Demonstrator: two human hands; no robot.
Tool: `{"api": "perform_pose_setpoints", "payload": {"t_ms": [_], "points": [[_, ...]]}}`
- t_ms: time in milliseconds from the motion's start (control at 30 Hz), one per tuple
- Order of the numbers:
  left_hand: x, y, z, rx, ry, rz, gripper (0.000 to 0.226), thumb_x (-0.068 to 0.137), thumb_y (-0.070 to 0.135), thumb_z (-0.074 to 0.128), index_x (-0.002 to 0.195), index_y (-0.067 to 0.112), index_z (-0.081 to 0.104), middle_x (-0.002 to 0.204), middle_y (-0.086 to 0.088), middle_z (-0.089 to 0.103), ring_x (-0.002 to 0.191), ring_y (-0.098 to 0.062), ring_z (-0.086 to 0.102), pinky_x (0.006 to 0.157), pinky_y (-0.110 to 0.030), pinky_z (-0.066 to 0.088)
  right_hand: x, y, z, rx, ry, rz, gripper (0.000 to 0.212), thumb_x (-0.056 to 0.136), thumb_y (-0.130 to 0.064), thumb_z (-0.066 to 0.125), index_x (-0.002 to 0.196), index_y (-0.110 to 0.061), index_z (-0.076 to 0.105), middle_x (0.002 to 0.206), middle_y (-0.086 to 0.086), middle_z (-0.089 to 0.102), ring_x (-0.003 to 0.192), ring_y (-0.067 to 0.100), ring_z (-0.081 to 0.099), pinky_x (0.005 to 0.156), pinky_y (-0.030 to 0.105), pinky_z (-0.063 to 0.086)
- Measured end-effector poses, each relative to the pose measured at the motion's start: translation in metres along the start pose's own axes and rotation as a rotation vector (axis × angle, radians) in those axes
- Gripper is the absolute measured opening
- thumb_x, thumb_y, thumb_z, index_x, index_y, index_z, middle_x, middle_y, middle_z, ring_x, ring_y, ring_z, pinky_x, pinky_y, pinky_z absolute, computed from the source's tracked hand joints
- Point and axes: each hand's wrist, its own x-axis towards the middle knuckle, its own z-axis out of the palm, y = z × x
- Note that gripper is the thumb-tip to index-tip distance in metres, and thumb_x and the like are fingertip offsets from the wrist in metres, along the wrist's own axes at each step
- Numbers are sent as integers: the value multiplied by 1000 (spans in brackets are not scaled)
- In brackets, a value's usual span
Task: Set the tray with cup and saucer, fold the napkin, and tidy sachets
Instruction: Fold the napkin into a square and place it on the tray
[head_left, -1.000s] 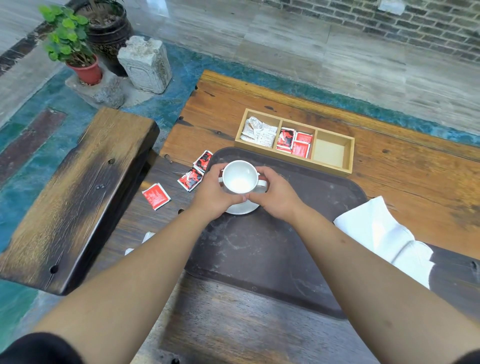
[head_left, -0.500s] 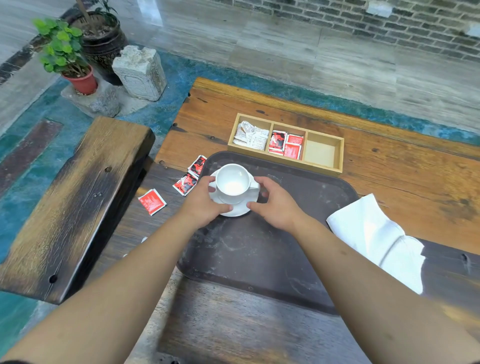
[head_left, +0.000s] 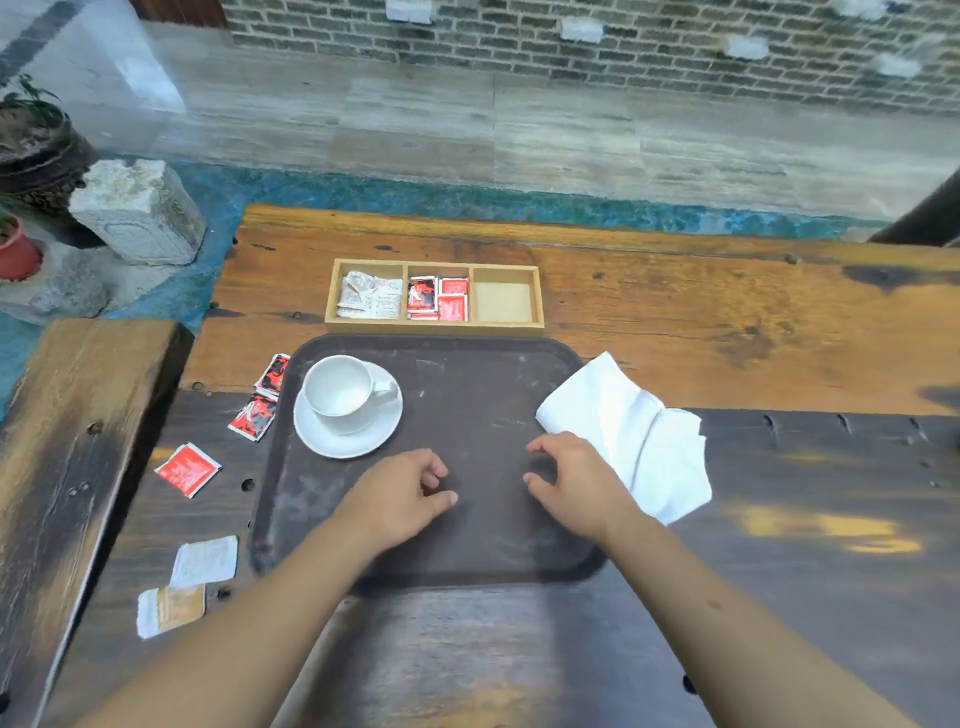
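A white cup (head_left: 340, 388) stands on a white saucer (head_left: 349, 435) in the far left corner of the dark tray (head_left: 483, 384). My left hand (head_left: 400, 493) hovers over the tray's middle, fingers loosely curled, holding nothing. My right hand (head_left: 574, 480) is beside it, fingers spread, just left of the crumpled white napkin (head_left: 634, 431) that overlaps the tray's right edge. Red sachets (head_left: 260, 400) lie left of the tray, one more red sachet (head_left: 188, 469) nearer me, and white and tan sachets (head_left: 187, 582) near the front left.
A wooden three-compartment box (head_left: 435, 325) sits behind the tray: white sachets on the left, red ones in the middle, nothing in the right one. A wooden bench (head_left: 67, 467) runs along the left. A stone block (head_left: 137, 210) and plant pots stand on the floor at far left.
Both hands have let go of the cup and saucer and drawn back toward me over the tray. The cup and saucer stay in the tray's far left corner. The camera has tilted up.
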Motion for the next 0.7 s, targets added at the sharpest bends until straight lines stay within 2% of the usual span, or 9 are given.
{"api": "perform_pose_setpoints", "payload": {"t_ms": [33, 100, 267, 333, 400, 467, 533, 633, 700], "points": [[3, 12, 6, 35, -25, 38, 22, 81, 39, 73, 97, 30, 61, 89, 15, 63, 80, -9, 63, 81, -28, 50, -6, 11, -3, -27, 15, 37, 38, 89, -30, 63, 125, -20, 59, 126, 2, 60, 117, 20, 51, 99, 32, 44], [29, 81, 56, 152, -150, 176, 23, 82, 41, 70, 100, 29, 63, 90, 17, 62, 83, -9, 61, 83, -29, 50, -46, 81, -28, -14, 105, 221, 39, 89, -31, 61, 126, -20, 58, 126, 2, 58, 118, 22, 49, 96, 37, 46], [42, 123, 86, 184, -190, 222, 23, 86, 43, 65, 101, 27, 63, 93, 14, 64, 87, -11, 60, 82, -30, 50, -61, 108, -22, 41, 112, 368, 55, 85, -40, 65, 134, -21, 51, 131, 2, 53, 125, 22, 45, 97, 41, 47], [43, 132, 92, 156, -190, 183, 26, 87, 46, 61, 100, 23, 65, 92, 10, 66, 89, -14, 62, 80, -31, 51, -61, 107, -13, 15, 65, 385, 54, 84, -44, 65, 131, -21, 55, 129, 2, 53, 125, 21, 45, 96, 41, 48], [44, 143, 99, 140, -178, 127, 35, 88, 50, 56, 89, 17, 67, 86, 4, 69, 86, -18, 64, 76, -34, 52, -63, 106, -6, -31, 34, 372, 38, 87, -39, 60, 121, -21, 63, 122, 2, 56, 119, 21, 48, 91, 39, 50], [45, 149, 104, 99, -187, 40, 49, 88, 56, 50, 66, 13, 60, 67, 2, 63, 68, -18, 61, 61, -34, 48, -65, 101, -2, -50, 28, 339, 23, 91, -31, 53, 102, -18, 68, 107, 3, 60, 105, 23, 54, 82, 38, 52], [47, 152, 109, 32, -195, -67, 53, 86, 60, 48, 53, 19, 44, 52, 6, 48, 53, -14, 50, 50, -31, 36, -67, 92, 1, -9, 50, 317, 19, 90, -25, 51, 87, -13, 65, 93, 5, 61, 91, 24, 55, 74, 40, 52], [49, 154, 113, -169, -217, -210, 41, 83, 49, 57, 60, 18, 44, 61, 4, 51, 56, -16, 50, 56, -28, 40, -72, 78, 3, 51, 93, 254, 17, 91, -23, 52, 76, -14, 54, 84, 5, 61, 82, 23, 52, 70, 41, 49], [47, 152, 110, -278, -218, -260, 27, 80, 35, 58, 69, 13, 46, 71, -5, 55, 63, -21, 52, 63, -34, 47, -77, 67, 4, 67, 112, 190, 19, 92, -24, 51, 75, -20, 45, 80, 1, 55, 79, 22, 48, 70, 39, 46]]}}
